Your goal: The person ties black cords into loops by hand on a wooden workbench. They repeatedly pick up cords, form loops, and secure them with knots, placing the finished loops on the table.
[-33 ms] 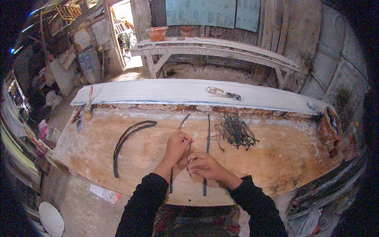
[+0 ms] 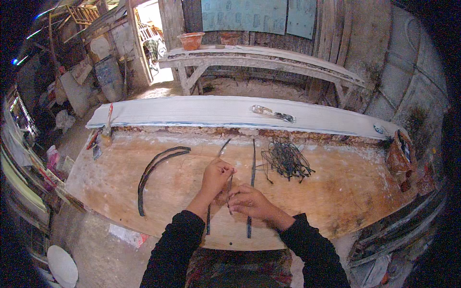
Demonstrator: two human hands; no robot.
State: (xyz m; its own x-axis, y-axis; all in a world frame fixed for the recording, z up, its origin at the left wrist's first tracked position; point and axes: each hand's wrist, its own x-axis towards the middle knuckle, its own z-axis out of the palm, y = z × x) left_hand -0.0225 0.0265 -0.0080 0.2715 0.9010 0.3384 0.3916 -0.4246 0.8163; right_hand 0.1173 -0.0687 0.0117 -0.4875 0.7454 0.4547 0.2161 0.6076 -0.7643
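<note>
Over the middle of a wooden board (image 2: 331, 201), a thin dark strip (image 2: 230, 182) runs between my two hands. My left hand (image 2: 217, 176) pinches its upper end between thumb and finger. Lower down, the bent fingers of my right hand (image 2: 252, 200) close on the same strip. A black strip (image 2: 208, 223) lies lengthwise beneath my left hand, which hides part of it. Another straight black strip (image 2: 253, 163) passes beside and partly behind my right hand. Curved black strips (image 2: 142, 187) rest to the left. A tangled heap of thin black strips (image 2: 287, 158) lies to the right.
Along the board's far side runs a long white slab (image 2: 201, 109) with a scraper-like tool (image 2: 273, 114) on it. A brush (image 2: 108, 126) stands at its left end, a worn brown container (image 2: 399, 152) at its right. Behind is a bench (image 2: 269, 58) with an orange bowl (image 2: 191, 41).
</note>
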